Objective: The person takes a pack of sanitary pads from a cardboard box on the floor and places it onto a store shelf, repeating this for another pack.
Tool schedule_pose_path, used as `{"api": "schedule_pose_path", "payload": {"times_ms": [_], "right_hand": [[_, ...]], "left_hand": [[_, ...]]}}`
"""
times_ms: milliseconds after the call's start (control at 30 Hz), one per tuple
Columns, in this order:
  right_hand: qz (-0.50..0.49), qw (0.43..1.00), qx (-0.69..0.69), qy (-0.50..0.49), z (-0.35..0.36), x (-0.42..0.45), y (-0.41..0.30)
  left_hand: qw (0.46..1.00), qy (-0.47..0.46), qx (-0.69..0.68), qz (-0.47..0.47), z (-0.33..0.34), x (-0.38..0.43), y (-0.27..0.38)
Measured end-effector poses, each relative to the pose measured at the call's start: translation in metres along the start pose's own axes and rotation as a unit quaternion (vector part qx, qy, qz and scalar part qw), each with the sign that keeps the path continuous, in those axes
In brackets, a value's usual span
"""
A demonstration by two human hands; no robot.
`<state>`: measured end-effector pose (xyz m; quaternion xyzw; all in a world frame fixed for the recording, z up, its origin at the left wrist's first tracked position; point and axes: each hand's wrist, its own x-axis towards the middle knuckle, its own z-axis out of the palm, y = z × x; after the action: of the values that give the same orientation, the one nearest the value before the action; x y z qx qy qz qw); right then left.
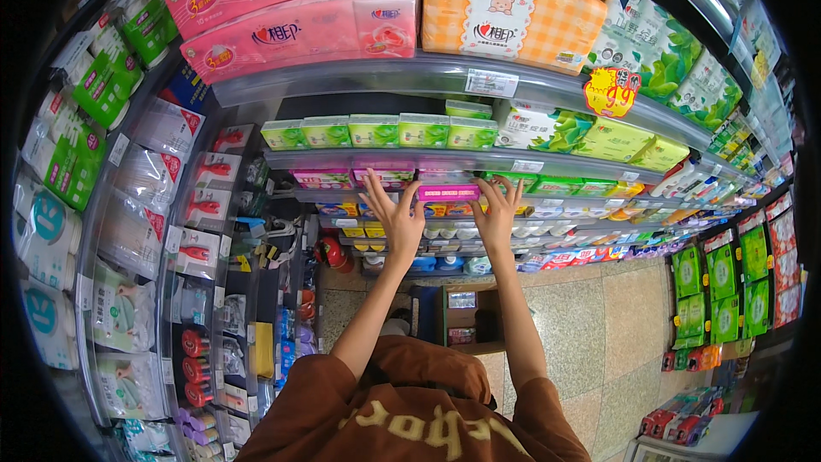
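Observation:
A narrow pink packet [449,193], which looks like packaged soap, is held level in front of the shelf edge. My left hand [399,221] pinches its left end between thumb and index finger, the other fingers spread upward. At its right end my right hand [498,215] grips with the thumb and fingers, its fingertips reaching up in front of green packets [559,185]. Similar pink packets [322,178] stand on the shelf to the left. What lies directly behind the held packet is partly hidden.
Small green tissue boxes [374,131] line the shelf above, under large pink tissue packs [301,29]. An open cardboard box [471,340] with a few packets sits on the floor by my body. Hanging goods [204,206] fill the left rack; a red fire extinguisher [335,252] stands low.

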<state>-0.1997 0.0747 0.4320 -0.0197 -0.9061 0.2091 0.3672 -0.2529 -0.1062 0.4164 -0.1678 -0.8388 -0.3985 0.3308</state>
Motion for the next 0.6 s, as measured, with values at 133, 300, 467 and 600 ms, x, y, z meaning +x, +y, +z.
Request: {"api": "schedule_pose_path", "payload": {"times_ms": [133, 300, 467, 600], "right_hand": [[0.001, 1.0, -0.021, -0.002, -0.002, 0.001, -0.004], [-0.007, 0.998, -0.058, 0.014, 0.001, 0.001, -0.006], [-0.005, 0.999, -0.035, 0.036, 0.002, 0.0, -0.01], [-0.014, 0.993, -0.085, 0.078, 0.012, -0.014, -0.006]], "left_hand": [[1.0, 0.001, -0.01, 0.004, 0.002, -0.005, 0.002], [0.994, -0.066, 0.024, 0.089, 0.011, -0.033, 0.003], [0.982, -0.165, 0.032, 0.086, 0.011, -0.044, 0.006], [0.976, -0.195, 0.051, 0.086, 0.006, -0.037, 0.016]]}}
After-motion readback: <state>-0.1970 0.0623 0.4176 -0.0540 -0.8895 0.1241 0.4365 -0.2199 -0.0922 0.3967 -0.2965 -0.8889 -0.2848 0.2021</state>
